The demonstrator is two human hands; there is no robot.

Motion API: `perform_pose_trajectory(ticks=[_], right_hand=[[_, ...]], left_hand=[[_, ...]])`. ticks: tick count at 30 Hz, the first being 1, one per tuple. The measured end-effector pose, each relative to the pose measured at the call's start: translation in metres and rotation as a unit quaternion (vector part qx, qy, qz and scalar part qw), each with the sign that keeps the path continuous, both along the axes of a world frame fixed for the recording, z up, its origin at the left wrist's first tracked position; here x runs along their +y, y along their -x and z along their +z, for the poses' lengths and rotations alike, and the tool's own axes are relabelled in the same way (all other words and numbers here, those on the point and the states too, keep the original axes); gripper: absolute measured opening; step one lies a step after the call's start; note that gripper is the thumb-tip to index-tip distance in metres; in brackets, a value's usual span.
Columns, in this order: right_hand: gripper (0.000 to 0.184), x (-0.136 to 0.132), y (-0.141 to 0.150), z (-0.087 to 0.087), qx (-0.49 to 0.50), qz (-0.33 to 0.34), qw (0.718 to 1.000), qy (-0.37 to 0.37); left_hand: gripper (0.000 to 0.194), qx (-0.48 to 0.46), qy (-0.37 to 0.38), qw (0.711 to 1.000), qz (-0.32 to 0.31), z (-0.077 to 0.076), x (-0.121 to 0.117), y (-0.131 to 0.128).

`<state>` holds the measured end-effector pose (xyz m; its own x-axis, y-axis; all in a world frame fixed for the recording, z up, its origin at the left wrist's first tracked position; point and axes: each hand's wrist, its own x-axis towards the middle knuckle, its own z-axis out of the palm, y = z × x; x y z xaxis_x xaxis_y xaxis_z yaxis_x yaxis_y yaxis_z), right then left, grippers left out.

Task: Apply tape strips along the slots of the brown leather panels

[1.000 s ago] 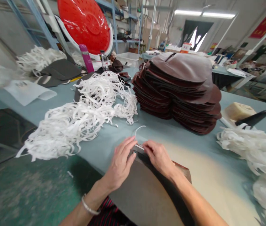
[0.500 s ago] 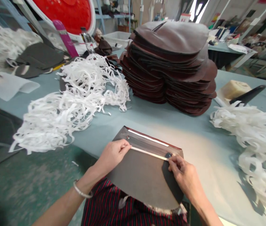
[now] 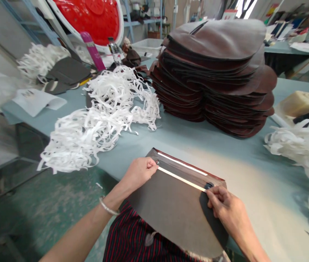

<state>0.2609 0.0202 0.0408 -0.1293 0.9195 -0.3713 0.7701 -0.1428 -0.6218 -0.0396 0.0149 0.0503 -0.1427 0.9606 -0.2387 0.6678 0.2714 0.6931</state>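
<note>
A thin white strip (image 3: 181, 178) stretches between my two hands, lying along the zipper-like opening edge of a dark grey-brown leather panel (image 3: 171, 207). My left hand (image 3: 141, 171) pinches its left end, thumb against forefinger. At the other end, my right hand (image 3: 224, 205) is closed in a pinch on the same strip. A second white strip (image 3: 183, 164) runs parallel, close to the panel's reddish-brown far edge. Beside my right fingertips sits a small dark piece (image 3: 208, 186). The panel's near side hangs over the table edge above striped cloth on my lap.
A tall stack of brown leather pieces (image 3: 211, 80) stands behind the panel. Heaps of white strips lie at left (image 3: 86, 131) and right (image 3: 302, 145). A yellowish block (image 3: 303, 103), a magenta object (image 3: 93, 51) and a clear bottle (image 3: 114, 51) are farther back on the table (image 3: 132, 145).
The view has swung a little to the left, so everything sits farther right. Both hands keep their pinch on the strip, which stays taut along the panel.
</note>
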Motion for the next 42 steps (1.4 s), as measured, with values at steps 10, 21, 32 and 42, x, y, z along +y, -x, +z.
perform_pose_trajectory(ticks=[10,21,32,42], right_hand=[[0.038,0.0,0.0,-0.007,0.02,-0.047,0.999,0.003],[0.034,0.002,0.001,-0.008,0.074,-0.095,0.992,0.043],[0.027,0.004,0.005,0.0,0.137,-0.12,0.982,0.047],[0.004,0.004,-0.004,0.001,0.189,-0.106,0.975,0.05]], left_hand=[[0.019,-0.016,0.014,0.999,0.028,0.0,0.007,0.006],[0.019,-0.013,0.048,0.998,0.047,-0.003,0.011,0.007],[0.01,0.164,-0.077,0.983,0.035,-0.01,0.003,-0.008],[0.039,0.357,-0.222,0.898,-0.128,-0.026,-0.037,-0.03]])
